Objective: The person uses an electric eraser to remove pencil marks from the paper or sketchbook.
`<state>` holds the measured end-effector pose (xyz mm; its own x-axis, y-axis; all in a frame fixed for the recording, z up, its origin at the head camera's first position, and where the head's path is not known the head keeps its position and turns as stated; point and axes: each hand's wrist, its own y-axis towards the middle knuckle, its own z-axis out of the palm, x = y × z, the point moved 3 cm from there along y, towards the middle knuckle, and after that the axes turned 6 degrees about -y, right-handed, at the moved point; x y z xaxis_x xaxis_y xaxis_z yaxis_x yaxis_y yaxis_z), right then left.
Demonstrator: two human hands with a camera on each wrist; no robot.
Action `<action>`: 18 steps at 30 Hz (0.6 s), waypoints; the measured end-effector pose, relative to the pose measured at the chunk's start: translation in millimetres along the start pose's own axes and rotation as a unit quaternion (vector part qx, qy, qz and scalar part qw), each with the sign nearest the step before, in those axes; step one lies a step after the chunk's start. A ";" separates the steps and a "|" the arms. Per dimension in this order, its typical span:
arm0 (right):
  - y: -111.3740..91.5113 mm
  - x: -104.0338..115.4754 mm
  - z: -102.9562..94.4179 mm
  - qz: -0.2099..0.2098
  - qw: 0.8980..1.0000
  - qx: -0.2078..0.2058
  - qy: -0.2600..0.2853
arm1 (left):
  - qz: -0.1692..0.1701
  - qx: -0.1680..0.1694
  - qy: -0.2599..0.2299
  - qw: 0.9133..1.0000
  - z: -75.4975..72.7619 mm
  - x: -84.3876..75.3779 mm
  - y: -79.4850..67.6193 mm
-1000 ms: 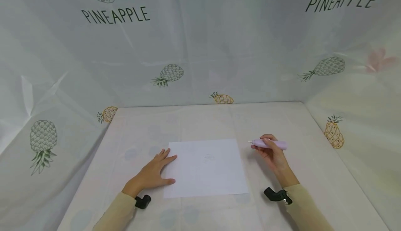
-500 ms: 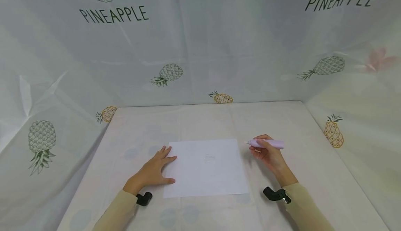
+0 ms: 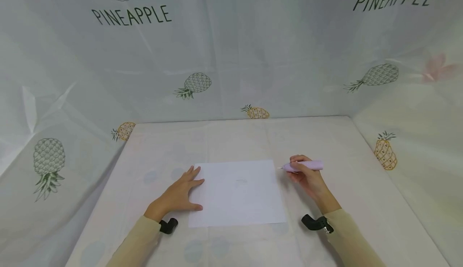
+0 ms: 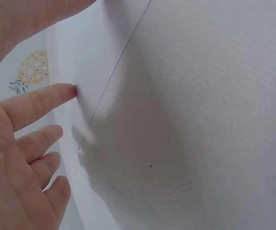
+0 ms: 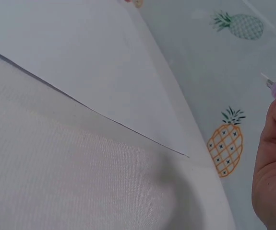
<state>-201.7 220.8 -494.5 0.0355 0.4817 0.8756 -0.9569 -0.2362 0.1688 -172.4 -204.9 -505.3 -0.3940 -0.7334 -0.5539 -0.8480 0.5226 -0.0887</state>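
The right hand [image 3: 311,183] grips a lilac pen-like tool [image 3: 310,165], its tip [image 3: 280,168] just beside the right edge of 1 white sheet [image 3: 238,204] (faint marks [image 3: 241,181] show near the middle). The left hand [image 3: 176,196], fingers [image 4: 39,102] spread and grasping nothing, lies over its left edge on the surface [image 3: 235,142].

Paper [image 3: 236,202] on table [image 3: 238,138]; pen-like tool [image 3: 315,165] right of paper; curtain [image 3: 260,50] behind table.
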 end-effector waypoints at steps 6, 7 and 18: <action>2.9 -3.2 5.2 0.013 0.999 0.007 -0.031 | 0.009 0.004 0.006 1.000 -2.0 -2.5 4.7; 3.3 -4.6 6.0 0.017 0.999 0.003 -0.044 | 0.013 0.005 0.005 1.000 -2.7 -3.4 5.3; 9.3 -26.5 21.6 0.032 0.995 0.023 -0.097 | 0.010 0.052 -0.033 0.998 -6.5 -11.2 11.6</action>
<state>-205.4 187.6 -506.4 0.0340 0.2943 0.9551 -0.9451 -0.3014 0.1265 -180.1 -193.4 -494.8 -0.3835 -0.6942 -0.6091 -0.7977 0.5814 -0.1604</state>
